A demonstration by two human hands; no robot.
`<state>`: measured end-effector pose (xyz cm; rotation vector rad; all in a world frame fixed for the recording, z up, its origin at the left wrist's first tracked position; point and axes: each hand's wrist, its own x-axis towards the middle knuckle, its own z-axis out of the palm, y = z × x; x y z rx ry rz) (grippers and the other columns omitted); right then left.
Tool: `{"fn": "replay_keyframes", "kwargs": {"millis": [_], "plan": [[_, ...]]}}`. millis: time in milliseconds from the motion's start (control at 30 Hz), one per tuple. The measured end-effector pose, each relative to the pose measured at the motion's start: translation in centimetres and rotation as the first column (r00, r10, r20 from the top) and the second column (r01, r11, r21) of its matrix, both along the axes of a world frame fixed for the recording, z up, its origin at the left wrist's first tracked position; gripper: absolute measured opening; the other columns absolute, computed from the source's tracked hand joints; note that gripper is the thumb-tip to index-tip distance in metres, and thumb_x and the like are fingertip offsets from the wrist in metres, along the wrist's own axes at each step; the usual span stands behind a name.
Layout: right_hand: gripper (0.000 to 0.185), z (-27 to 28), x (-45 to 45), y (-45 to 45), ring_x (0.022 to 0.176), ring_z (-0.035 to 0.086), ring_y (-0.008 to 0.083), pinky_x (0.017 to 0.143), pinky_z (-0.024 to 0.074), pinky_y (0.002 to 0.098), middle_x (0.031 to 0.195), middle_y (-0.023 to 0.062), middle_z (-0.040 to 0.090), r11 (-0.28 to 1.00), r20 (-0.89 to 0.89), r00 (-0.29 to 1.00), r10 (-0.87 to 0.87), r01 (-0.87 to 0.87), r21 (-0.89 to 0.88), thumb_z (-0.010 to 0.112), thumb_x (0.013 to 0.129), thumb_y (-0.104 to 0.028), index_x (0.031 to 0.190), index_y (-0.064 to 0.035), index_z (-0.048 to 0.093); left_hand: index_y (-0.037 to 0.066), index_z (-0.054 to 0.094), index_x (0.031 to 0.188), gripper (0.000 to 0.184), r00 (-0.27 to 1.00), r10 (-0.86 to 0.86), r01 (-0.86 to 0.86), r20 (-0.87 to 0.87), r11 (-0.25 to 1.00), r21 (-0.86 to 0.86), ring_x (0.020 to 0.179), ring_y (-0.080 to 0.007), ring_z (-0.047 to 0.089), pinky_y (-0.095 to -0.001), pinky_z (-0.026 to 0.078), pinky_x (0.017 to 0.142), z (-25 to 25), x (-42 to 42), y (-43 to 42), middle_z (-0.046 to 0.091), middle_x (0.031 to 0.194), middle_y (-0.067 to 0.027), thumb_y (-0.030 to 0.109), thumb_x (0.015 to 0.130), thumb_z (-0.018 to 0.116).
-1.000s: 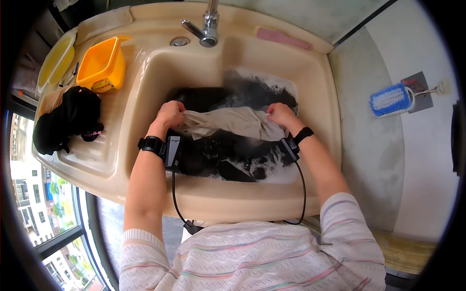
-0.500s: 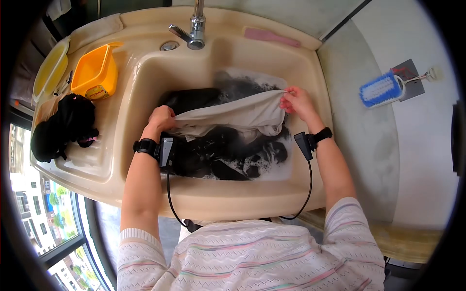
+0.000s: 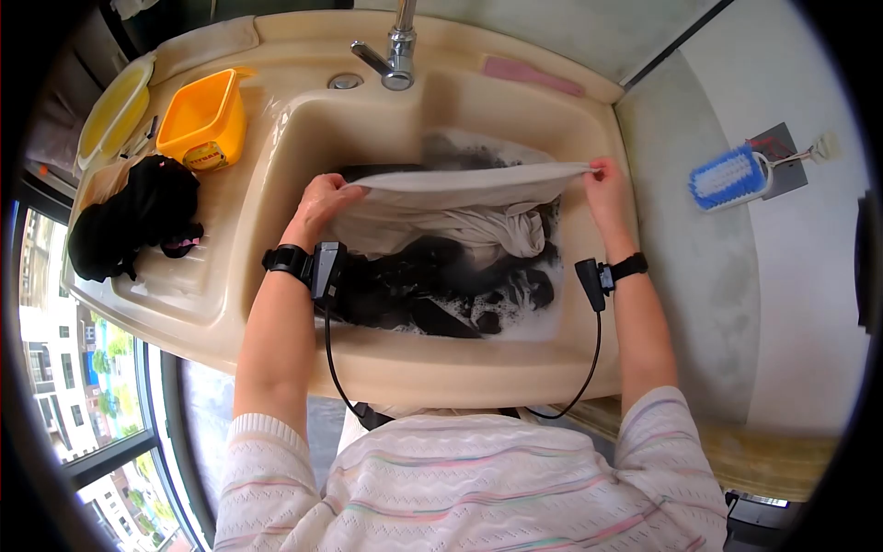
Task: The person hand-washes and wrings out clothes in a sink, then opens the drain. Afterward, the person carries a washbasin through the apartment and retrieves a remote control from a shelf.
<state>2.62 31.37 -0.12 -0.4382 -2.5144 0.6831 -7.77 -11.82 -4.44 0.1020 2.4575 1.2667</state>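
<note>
1. Light cloth (image 3: 432, 207) stretches between the hands, its top edge taut, its lower folds lying over dark fabric (image 3: 414, 281) in the sudsy basin (image 3: 593, 308).
2. Left hand (image 3: 324, 198) pinches one end; right hand (image 3: 602, 179), well apart from it, pinches the other.
3. Beyond them, between the two, stands the faucet (image 3: 397, 64).
4. Black garment (image 3: 138, 216) and orange container (image 3: 204, 120) sit left of the left hand.

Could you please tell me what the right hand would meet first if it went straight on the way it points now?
The right hand would probably meet the sink rim at the back right corner, near the pink strip, though depth is unclear here and it might pass above.
</note>
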Motion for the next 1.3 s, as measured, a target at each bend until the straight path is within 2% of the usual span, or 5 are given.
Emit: {"fn": "replay_keyframes", "kwargs": {"millis": [67,333,633,933,1300], "plan": [[0.013,2.7,0.1,-0.7,0.068,0.057,0.0173,0.062,0.0497,0.0315,0.079,0.0062,0.057,0.846,-0.159,0.982,-0.104,0.004,-0.533,0.055,0.078,-0.007,0.090,-0.0026,0.052,0.001,0.063,0.078,0.039,0.983,-0.170,0.179,0.069,0.974,-0.141,0.073,-0.0206,0.058,-0.0331,0.046,0.067,1.1,0.6,-0.1,0.062,0.077,-0.0101,0.032,0.055,0.073],[0.016,9.3,-0.6,-0.5,0.075,0.053,0.0140,0.062,0.0477,0.0272,0.087,0.0038,0.053,0.552,-0.344,0.905,-0.251,-0.158,-0.819,0.050,0.081,-0.007,0.098,-0.0060,0.050,0.005,0.065,0.092,0.029,0.976,-0.207,0.146,-0.072,0.859,-0.491,0.082,-0.0279,0.063,-0.0376,0.051,0.070,-1.6,-0.4,-0.8,0.064,0.088,-0.0162,0.018,0.067,0.060],[0.029,1.8,-1.2,0.2,0.064,0.056,0.0147,0.047,0.0464,0.0288,0.084,0.0069,0.056,0.789,-0.002,0.992,-0.127,0.100,-0.607,0.053,0.082,-0.010,0.110,-0.0013,0.049,-0.001,0.054,0.086,0.021,0.891,0.331,-0.420,0.311,0.860,0.289,0.056,-0.0238,0.057,-0.0355,0.046,0.042,-3.7,-0.4,0.4,0.057,0.071,-0.0122,0.018,0.076,0.055],[0.036,-14.4,-2.4,-6.1,0.091,0.057,0.0382,0.079,0.0466,0.0409,0.100,0.0207,0.060,0.991,0.583,0.805,0.108,-0.135,0.003,0.061,0.073,-0.014,0.105,0.0016,0.057,0.019,0.059,0.111,0.036,0.960,-0.069,0.176,0.271,0.903,-0.391,0.110,-0.0320,0.050,-0.0383,0.042,0.093,-6.6,1.4,4.0,0.057,0.114,-0.0112,0.017,0.076,0.054],[0.034,-16.6,-4.6,-5.7,0.099,0.054,0.0377,0.083,0.0464,0.0421,0.107,0.0245,0.056,0.950,0.846,0.511,0.151,-0.312,0.019,0.064,0.070,-0.007,0.102,0.0019,0.058,0.004,0.061,0.106,0.033,0.940,-0.068,0.251,0.334,0.800,-0.545,0.111,-0.0327,0.051,-0.0380,0.044,0.090,-11.9,0.2,5.6,0.054,0.117,-0.0182,0.012,0.076,0.052]]}}
